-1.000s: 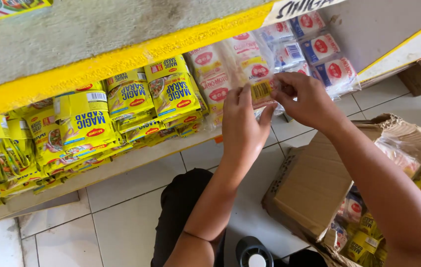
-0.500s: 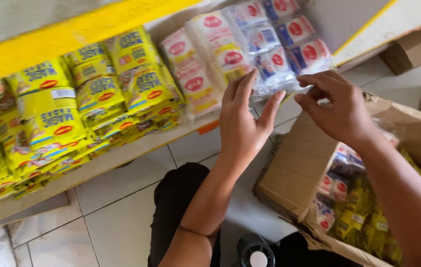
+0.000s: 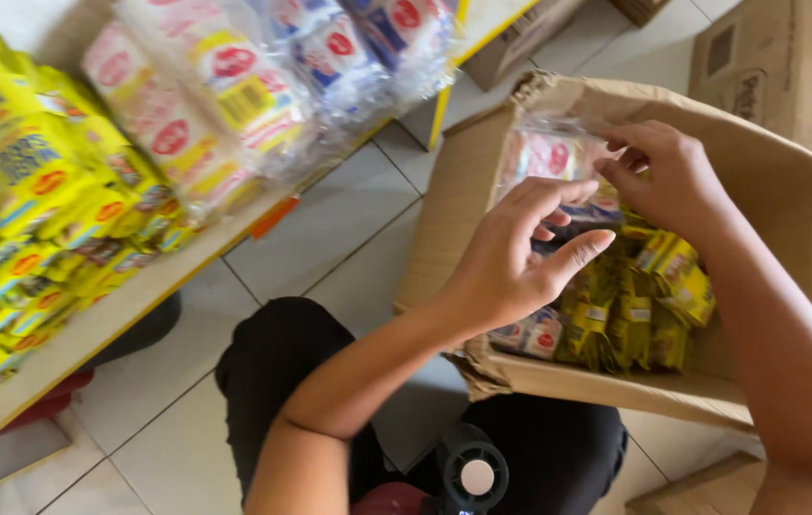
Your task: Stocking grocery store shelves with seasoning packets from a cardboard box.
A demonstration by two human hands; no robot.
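My left hand (image 3: pixel 516 257) hovers open over an open cardboard box (image 3: pixel 482 200), fingers spread, holding nothing. My right hand (image 3: pixel 664 176) reaches into the box and pinches the top of a clear bundle of pink-and-white sachet packs (image 3: pixel 549 153) standing against the box's far wall. Yellow sachet packs (image 3: pixel 649 296) and more pink ones (image 3: pixel 530 334) lie in the bottom of the box.
A low shelf on the left carries yellow packs (image 3: pixel 34 191), pink-white bundles (image 3: pixel 206 105) and blue-white bundles (image 3: pixel 368 48). Another cardboard box (image 3: pixel 788 67) stands at the top right. The floor is pale tile (image 3: pixel 330 229). A small fan-like device (image 3: pixel 473 472) sits by my lap.
Both hands left the bundles on the shelf and moved right and down to the open box. The view swung toward the box. My right hand now grips a bundle inside it.
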